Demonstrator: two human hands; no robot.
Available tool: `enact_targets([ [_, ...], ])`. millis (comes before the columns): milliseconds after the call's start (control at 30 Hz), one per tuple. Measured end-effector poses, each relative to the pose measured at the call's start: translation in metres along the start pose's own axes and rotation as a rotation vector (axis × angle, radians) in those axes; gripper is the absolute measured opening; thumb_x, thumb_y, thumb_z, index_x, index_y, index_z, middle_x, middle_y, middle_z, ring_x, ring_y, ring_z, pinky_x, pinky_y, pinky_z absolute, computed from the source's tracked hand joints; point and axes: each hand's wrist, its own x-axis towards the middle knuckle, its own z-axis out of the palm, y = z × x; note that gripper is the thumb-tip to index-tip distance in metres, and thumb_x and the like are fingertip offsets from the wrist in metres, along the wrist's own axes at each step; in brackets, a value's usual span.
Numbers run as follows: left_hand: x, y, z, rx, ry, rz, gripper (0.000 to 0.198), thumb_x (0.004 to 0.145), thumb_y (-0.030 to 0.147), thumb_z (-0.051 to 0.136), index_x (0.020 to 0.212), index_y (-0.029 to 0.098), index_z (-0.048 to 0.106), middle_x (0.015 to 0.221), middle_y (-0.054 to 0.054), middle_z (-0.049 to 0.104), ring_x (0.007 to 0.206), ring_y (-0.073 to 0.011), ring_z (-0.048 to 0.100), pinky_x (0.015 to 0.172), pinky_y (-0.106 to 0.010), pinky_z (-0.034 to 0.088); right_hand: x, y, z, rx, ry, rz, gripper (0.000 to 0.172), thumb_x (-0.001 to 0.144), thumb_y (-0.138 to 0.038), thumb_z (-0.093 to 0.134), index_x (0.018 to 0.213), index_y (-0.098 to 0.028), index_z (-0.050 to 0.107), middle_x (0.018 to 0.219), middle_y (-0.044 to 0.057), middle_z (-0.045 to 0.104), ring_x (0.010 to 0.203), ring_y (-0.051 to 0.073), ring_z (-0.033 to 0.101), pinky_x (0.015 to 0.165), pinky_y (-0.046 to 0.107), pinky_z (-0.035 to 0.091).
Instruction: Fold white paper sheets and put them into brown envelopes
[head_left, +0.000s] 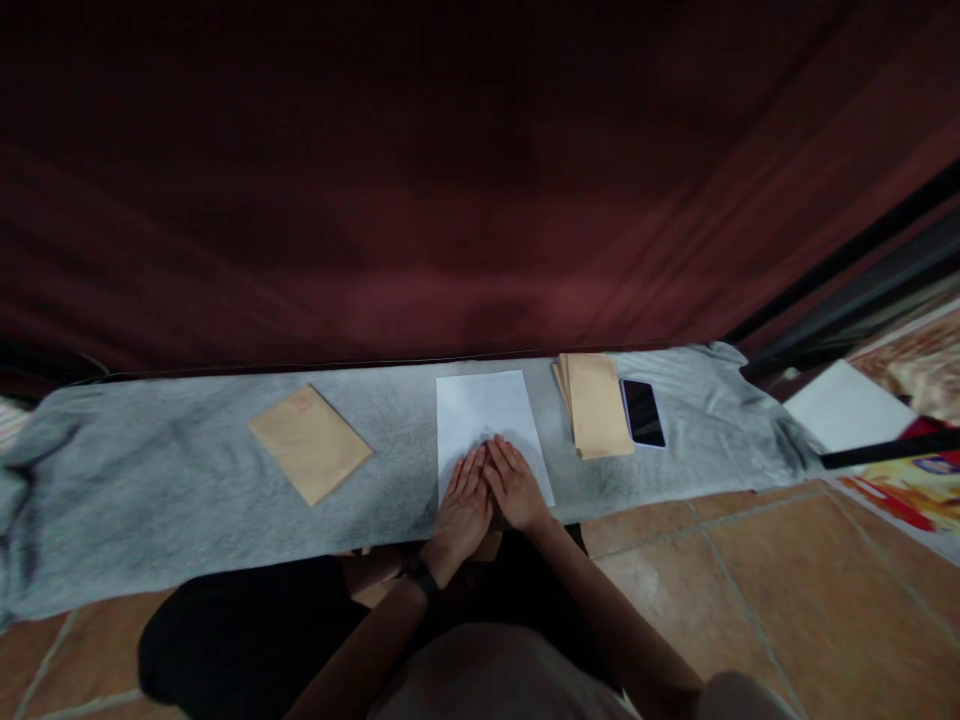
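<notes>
A sheet of white paper [484, 405] lies on the grey cloth in front of me. Flat on its lower part rests my left hand [466, 500], fingers stretched out. My right hand [516, 485] also lies flat on the paper, its fingertips close against those of the left. Nothing shows in either hand. To the right of the paper is a stack of brown envelopes [598, 405], slightly fanned at its left side. A single brown envelope [311, 445] lies at an angle to the left, with a small reddish print near its top corner.
A phone [643, 413] with a dark screen lies just right of the envelope stack. Grey cloth [187, 480] covers the narrow bench or table. A dark red surface [465, 250] rises behind it. Tiled floor [720, 570] and a colourful printed item [915, 485] are at the right.
</notes>
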Motion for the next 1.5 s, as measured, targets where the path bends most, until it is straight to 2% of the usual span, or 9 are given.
enact_targets([
  [167, 0.009, -0.005, 0.009, 0.009, 0.005, -0.068, 0.058, 0.100, 0.020, 0.033, 0.155, 0.006, 0.036, 0.161, -0.017, 0.040, 0.153, -0.0259, 0.030, 0.125, -0.048, 0.029, -0.003, 0.004, 0.009, -0.099, 0.000, 0.021, 0.053, 0.106, -0.033, 0.039, 0.155, -0.013, 0.041, 0.159, 0.015, 0.044, 0.150, 0.027, 0.037, 0.123, 0.049, 0.032],
  [400, -0.010, -0.036, 0.001, 0.031, 0.095, -0.228, 0.060, 0.102, 0.031, 0.033, 0.155, 0.004, 0.036, 0.161, -0.021, 0.036, 0.153, -0.0312, 0.029, 0.123, -0.052, 0.029, -0.025, 0.031, -0.014, -0.192, 0.073, 0.117, 0.060, 0.105, -0.039, 0.043, 0.159, -0.012, 0.033, 0.161, 0.018, 0.039, 0.148, 0.033, 0.039, 0.121, 0.054, 0.032],
  [600, -0.016, -0.051, -0.005, 0.013, 0.091, -0.285, 0.060, 0.101, 0.028, 0.031, 0.155, 0.004, 0.036, 0.160, -0.021, 0.039, 0.153, -0.0328, 0.029, 0.124, -0.056, 0.027, -0.042, 0.044, -0.024, -0.190, 0.108, 0.159, 0.060, 0.106, -0.037, 0.042, 0.159, -0.011, 0.032, 0.161, 0.019, 0.038, 0.149, 0.034, 0.037, 0.121, 0.054, 0.033],
  [700, 0.008, -0.043, -0.008, -0.026, 0.108, -0.268, 0.062, 0.101, 0.025, 0.030, 0.160, 0.007, 0.026, 0.164, -0.018, 0.034, 0.155, -0.0300, 0.025, 0.125, -0.054, 0.026, -0.020, 0.041, -0.021, -0.144, 0.125, 0.168, 0.059, 0.107, -0.035, 0.038, 0.160, -0.011, 0.029, 0.162, 0.019, 0.036, 0.151, 0.034, 0.033, 0.121, 0.058, 0.032],
  [833, 0.071, -0.030, -0.002, -0.102, 0.097, -0.116, 0.062, 0.100, 0.022, 0.031, 0.160, 0.008, 0.025, 0.165, -0.016, 0.032, 0.156, -0.0262, 0.022, 0.126, -0.050, 0.024, 0.050, 0.033, -0.005, -0.046, 0.027, 0.084, 0.056, 0.108, -0.033, 0.031, 0.160, -0.014, 0.030, 0.164, 0.014, 0.034, 0.154, 0.026, 0.029, 0.124, 0.051, 0.031],
  [900, 0.101, -0.032, 0.004, -0.120, 0.060, -0.078, 0.061, 0.099, 0.018, 0.029, 0.158, 0.004, 0.028, 0.164, -0.018, 0.033, 0.156, -0.0266, 0.022, 0.126, -0.050, 0.023, 0.086, 0.034, 0.003, -0.041, -0.010, 0.064, 0.054, 0.108, -0.031, 0.026, 0.156, -0.011, 0.038, 0.161, 0.014, 0.040, 0.153, 0.023, 0.030, 0.126, 0.047, 0.028],
  [1000, 0.128, -0.048, 0.012, -0.106, 0.024, -0.152, 0.059, 0.100, 0.020, 0.028, 0.155, 0.001, 0.033, 0.162, -0.021, 0.035, 0.155, -0.0288, 0.024, 0.125, -0.052, 0.024, 0.120, 0.044, 0.011, -0.072, -0.037, 0.073, 0.052, 0.109, -0.031, 0.025, 0.151, -0.009, 0.046, 0.158, 0.015, 0.045, 0.151, 0.023, 0.034, 0.126, 0.047, 0.027],
  [1200, 0.119, -0.092, 0.018, -0.053, 0.080, -0.202, 0.063, 0.104, 0.038, 0.027, 0.157, 0.005, 0.034, 0.164, -0.019, 0.034, 0.155, -0.0288, 0.025, 0.126, -0.050, 0.023, 0.125, 0.072, 0.013, -0.168, 0.041, 0.122, 0.054, 0.108, -0.039, 0.036, 0.154, -0.012, 0.043, 0.161, 0.016, 0.039, 0.152, 0.028, 0.032, 0.124, 0.053, 0.026],
  [1500, 0.092, -0.126, 0.005, -0.026, 0.118, -0.322, 0.063, 0.104, 0.041, 0.025, 0.156, 0.008, 0.037, 0.162, -0.017, 0.039, 0.153, -0.0293, 0.029, 0.126, -0.052, 0.024, 0.122, 0.076, 0.011, -0.184, 0.156, 0.312, 0.058, 0.106, -0.038, 0.035, 0.152, -0.003, 0.042, 0.159, 0.023, 0.041, 0.150, 0.032, 0.035, 0.122, 0.055, 0.026],
])
